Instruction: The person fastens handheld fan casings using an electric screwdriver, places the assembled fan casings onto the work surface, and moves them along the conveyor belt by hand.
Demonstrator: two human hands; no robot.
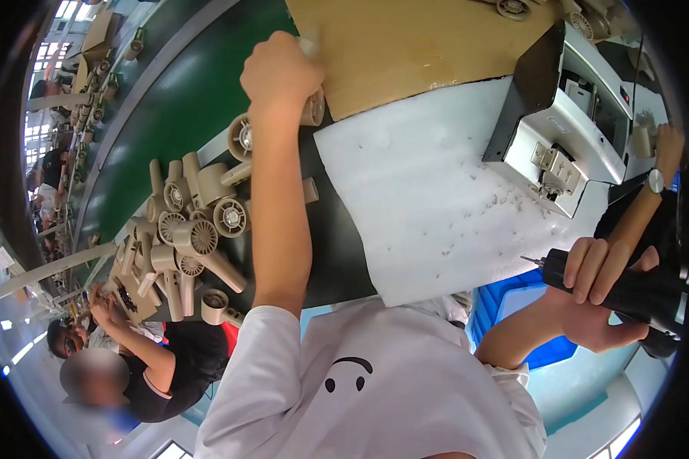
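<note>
My left hand (282, 73) reaches out to the far side of the bench, its fingers closed around a blurred beige piece (308, 49), mostly hidden by the hand. Just under the wrist lies the round head of a beige handheld fan (314, 109). A heap of beige handheld fans (199, 233) lies left of my forearm, some with round grilles facing up. On the right, my right hand (601, 306) is wrapped round a black electric screwdriver (628, 294), its thin bit pointing left over the edge of a white foam sheet (421, 191).
A silver-and-black machine (566, 122) stands on the sheet's right side, with small screws scattered nearby. Brown cardboard (406, 46) lies beyond; a green conveyor (168, 92) runs on the left. A blue crate (505, 306) is below right. Co-workers include one wearing a watch (656, 181).
</note>
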